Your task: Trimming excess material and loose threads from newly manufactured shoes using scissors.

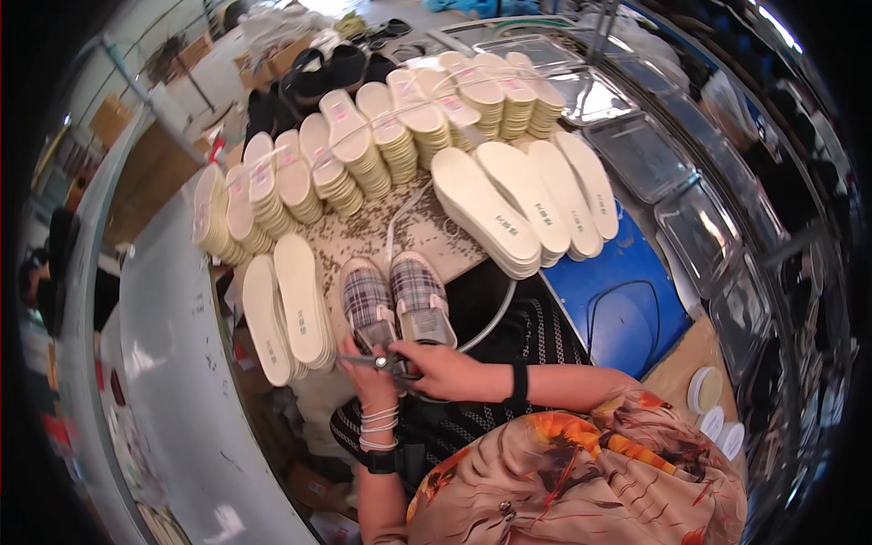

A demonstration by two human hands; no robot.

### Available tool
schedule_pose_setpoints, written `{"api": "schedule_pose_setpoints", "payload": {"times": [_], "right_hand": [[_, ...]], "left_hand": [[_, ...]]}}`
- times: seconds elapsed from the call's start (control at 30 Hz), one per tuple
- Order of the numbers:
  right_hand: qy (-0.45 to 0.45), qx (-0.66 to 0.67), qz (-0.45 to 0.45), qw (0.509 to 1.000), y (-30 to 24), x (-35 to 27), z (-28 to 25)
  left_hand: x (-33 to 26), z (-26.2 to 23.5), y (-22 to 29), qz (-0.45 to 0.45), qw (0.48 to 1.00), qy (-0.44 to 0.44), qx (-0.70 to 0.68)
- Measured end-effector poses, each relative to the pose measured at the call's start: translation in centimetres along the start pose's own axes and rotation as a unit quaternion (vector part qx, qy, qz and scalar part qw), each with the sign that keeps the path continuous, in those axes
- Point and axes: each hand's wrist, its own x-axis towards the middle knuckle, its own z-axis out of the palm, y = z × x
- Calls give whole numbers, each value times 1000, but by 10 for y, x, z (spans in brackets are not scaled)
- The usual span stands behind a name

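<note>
Two plaid slip-on shoes [397,298] sit side by side at the near edge of the speckled worktop [363,232], toes pointing away. Left hand [368,368] grips a pair of scissors [377,361] right at the shoes' heels, fingers curled tight around them. Right hand [445,371] comes across, fingers closed on the scissors too. White insole stacks [522,204] fan out beyond, with more insoles [286,309] just left of the shoes.
</note>
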Motion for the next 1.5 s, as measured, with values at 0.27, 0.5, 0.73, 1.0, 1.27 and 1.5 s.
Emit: {"api": "schedule_pose_setpoints", "payload": {"times": [0.27, 0.5, 0.73, 1.0, 1.27, 1.5], "right_hand": [[-16, 328, 213, 920, 3, -24, -90], [29, 212, 194, 957, 50, -49, -135], [12, -128, -68, 989, 3, -39, -148], [-18, -203, -19, 979, 2, -45, -144], [4, -205, -137, 969, -3, -69, -132], [-23, -179, 10, 984, 16, -63, -121]], "left_hand": [[36, 10, 75, 60, 923, -178, 336], [25, -47, 53, 219, 958, -149, 109], [15, -80, 70, 226, 940, -256, 22], [9, -86, 78, 228, 936, -265, 40], [14, -83, 70, 205, 945, -235, 100], [17, -81, 39, -50, 945, -280, -159]]}}
